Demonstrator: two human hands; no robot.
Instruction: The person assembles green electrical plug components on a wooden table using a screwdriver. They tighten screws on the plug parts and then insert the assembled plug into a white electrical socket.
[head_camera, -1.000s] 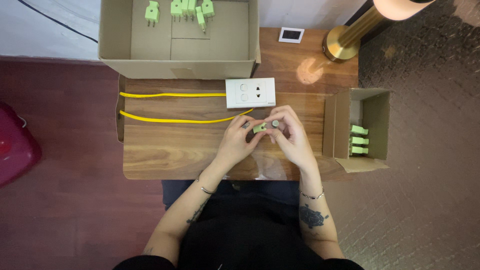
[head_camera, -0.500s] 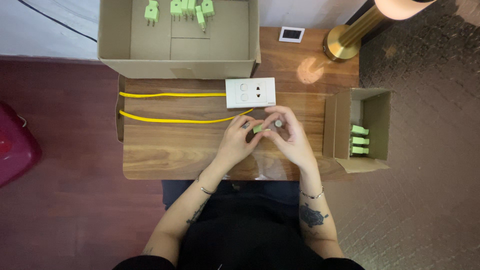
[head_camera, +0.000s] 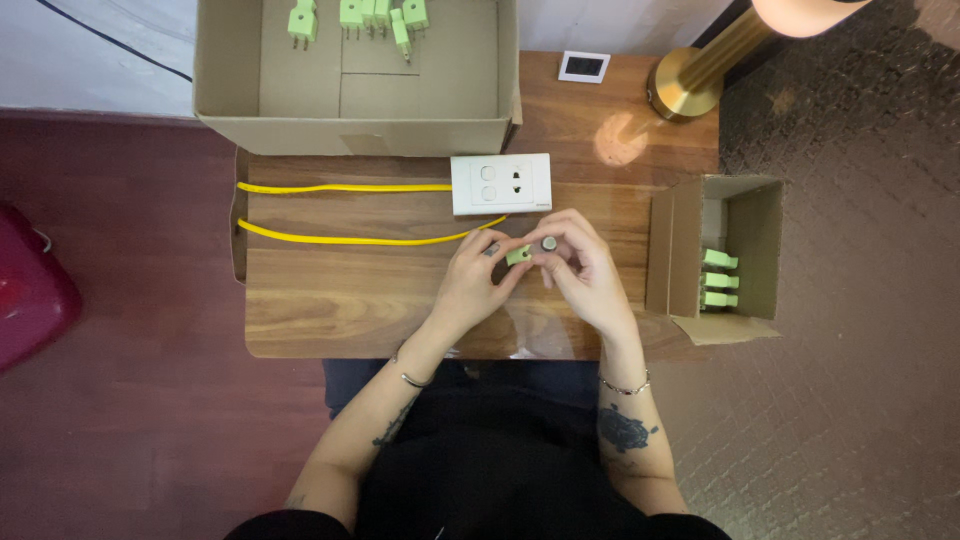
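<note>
Both hands meet over the wooden surface (head_camera: 330, 300), sharing one small pale green plastic plug (head_camera: 518, 256). The left hand (head_camera: 472, 285) pinches its left end in a narrow grip; the right hand (head_camera: 580, 268) closes its fingertips on the other end. Just beyond the grips lies a white wall socket plate (head_camera: 500, 183) with a yellow cable (head_camera: 340, 238). Right of the right grip stands a small open cardboard box (head_camera: 755, 240) holding more green plugs (head_camera: 718, 280).

socket plate (head_camera: 500, 183) behind hands, small box (head_camera: 735, 255) right, large box (head_camera: 355, 75) behind
</note>
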